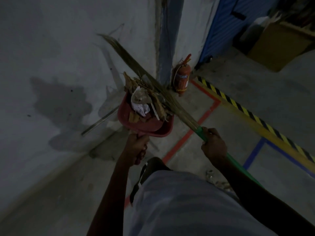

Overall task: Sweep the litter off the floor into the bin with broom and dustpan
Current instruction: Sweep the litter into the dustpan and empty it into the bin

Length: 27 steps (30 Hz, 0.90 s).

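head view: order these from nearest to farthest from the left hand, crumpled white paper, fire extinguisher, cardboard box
From the left hand, which grips the dustpan handle:
1. Crumpled white paper, in the dustpan just beyond the hand.
2. Fire extinguisher, farther off, standing at the pillar's foot.
3. Cardboard box, farthest, top right by the blue shutter.

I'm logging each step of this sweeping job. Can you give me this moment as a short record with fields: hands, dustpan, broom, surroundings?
left hand: grips the dustpan handle
right hand: grips the green broom handle
dustpan: red, held up, heaped with litter (paper, brown scraps)
broom: bristles lie across the litter, pointing up and left
bin: not in view
fire extinguisher: red, by the wall corner
floor tape: red lines; a yellow-black striped strip to the right
light: dim
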Each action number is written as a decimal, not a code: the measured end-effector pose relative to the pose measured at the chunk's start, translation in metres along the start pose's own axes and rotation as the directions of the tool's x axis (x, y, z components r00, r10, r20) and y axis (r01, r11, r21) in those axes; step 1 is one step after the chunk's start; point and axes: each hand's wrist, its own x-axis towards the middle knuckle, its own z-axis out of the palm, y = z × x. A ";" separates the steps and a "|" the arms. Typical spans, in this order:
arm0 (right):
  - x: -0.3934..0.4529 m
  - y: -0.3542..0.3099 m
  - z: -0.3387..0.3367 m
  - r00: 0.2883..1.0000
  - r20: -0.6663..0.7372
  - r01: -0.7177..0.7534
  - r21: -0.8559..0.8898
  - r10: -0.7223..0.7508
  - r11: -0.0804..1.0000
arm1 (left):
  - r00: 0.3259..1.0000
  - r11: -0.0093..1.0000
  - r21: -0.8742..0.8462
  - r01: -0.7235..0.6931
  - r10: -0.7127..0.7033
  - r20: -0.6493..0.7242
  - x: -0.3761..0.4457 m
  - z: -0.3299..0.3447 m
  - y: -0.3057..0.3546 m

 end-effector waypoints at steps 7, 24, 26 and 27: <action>0.045 -0.013 0.028 0.994 0.103 0.037 -0.020 -0.034 0.999 | 0.998 0.998 0.001 0.069 -0.069 -0.004 0.059 -0.015 -0.008; 0.141 -0.106 0.109 0.942 0.126 -0.288 -0.173 0.312 0.942 | 0.813 0.803 0.389 0.452 -0.550 0.191 0.310 -0.068 0.026; 0.144 -0.115 0.115 0.926 0.124 -0.331 -0.186 0.356 0.925 | 0.790 0.774 0.430 0.465 -0.582 0.192 0.336 -0.068 0.030; 0.144 -0.118 0.116 0.924 0.113 -0.340 -0.190 0.365 0.921 | 0.777 0.763 0.440 0.474 -0.597 0.199 0.348 -0.068 0.029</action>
